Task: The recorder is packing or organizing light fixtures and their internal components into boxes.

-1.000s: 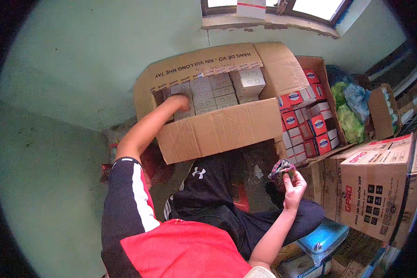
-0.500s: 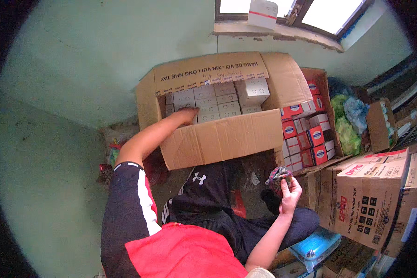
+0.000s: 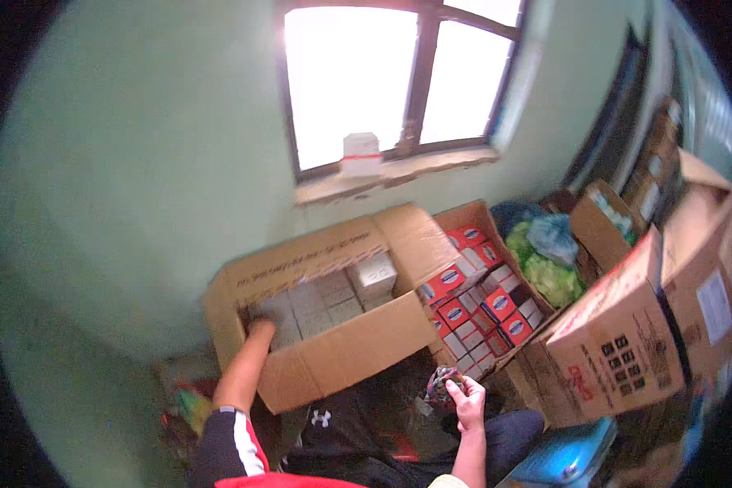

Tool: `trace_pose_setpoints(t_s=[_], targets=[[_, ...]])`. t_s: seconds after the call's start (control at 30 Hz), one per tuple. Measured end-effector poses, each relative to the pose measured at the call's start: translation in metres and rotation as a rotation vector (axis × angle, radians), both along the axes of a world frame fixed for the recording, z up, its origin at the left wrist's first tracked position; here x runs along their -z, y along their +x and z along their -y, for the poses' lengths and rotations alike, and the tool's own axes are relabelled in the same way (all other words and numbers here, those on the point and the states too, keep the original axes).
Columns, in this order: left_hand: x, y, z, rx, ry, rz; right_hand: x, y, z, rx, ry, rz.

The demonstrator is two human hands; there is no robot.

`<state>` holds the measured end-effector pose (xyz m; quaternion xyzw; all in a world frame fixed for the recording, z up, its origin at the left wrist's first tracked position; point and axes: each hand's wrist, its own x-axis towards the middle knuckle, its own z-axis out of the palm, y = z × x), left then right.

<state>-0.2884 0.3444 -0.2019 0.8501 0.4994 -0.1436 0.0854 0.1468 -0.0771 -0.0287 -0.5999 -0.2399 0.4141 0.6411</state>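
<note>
An open brown cardboard box (image 3: 346, 358) stands in front of me, packed with rows of small white boxes (image 3: 311, 302). Inside its left end is my left hand (image 3: 262, 327), down among the white boxes. Blur and shadow hide those fingers, so I cannot tell whether they grip anything. One white box (image 3: 372, 275) sits higher than the others at the right end. Above my right knee, my right hand (image 3: 468, 404) pinches a crumpled multicoloured cloth (image 3: 442, 385) between thumb and fingers, outside the box.
A second carton holds red-and-white boxes (image 3: 498, 302). Beyond it lie green and blue plastic bags (image 3: 551, 276). Large cartons (image 3: 618, 350) stand at right, with a blue plastic-wrapped package (image 3: 565, 455) near my knee. A white box (image 3: 361, 154) rests on the windowsill (image 3: 398, 176).
My view has tilted up, showing more window. My left hand has shifted from the middle rows toward the big box's left end. The right hand still holds the cloth.
</note>
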Motion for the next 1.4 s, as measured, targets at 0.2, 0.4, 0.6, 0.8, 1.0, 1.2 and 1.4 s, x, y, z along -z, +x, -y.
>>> trace_pose_setpoints(t_s=[0.2, 0.4, 0.6, 0.8, 1.0, 1.2, 1.4], targets=[[0.015, -0.013, 0.019, 0.141, 0.174, -0.066, -0.003, 0.003, 0.003, -0.078, 0.014, -0.026], [0.043, -0.076, 0.094, 0.171, 0.133, -0.139, 0.005, 0.013, 0.019, -0.027, 0.018, 0.086], [0.011, -0.009, 0.003, -0.011, 0.000, -0.157, -0.022, 0.002, 0.012, -0.029, 0.041, 0.011], [0.058, -0.054, -0.013, -0.202, -0.087, -0.087, -0.013, 0.001, 0.012, -0.025, 0.004, -0.035], [0.096, -0.064, -0.017, -0.433, -0.127, -0.035, -0.004, -0.001, 0.010, -0.042, 0.009, -0.070], [0.110, -0.061, -0.015, -0.616, -0.110, -0.032, -0.007, -0.003, -0.004, -0.078, -0.028, -0.036], [0.103, -0.091, -0.020, -0.751, -0.025, -0.017, -0.001, -0.006, -0.002, -0.097, -0.016, -0.050]])
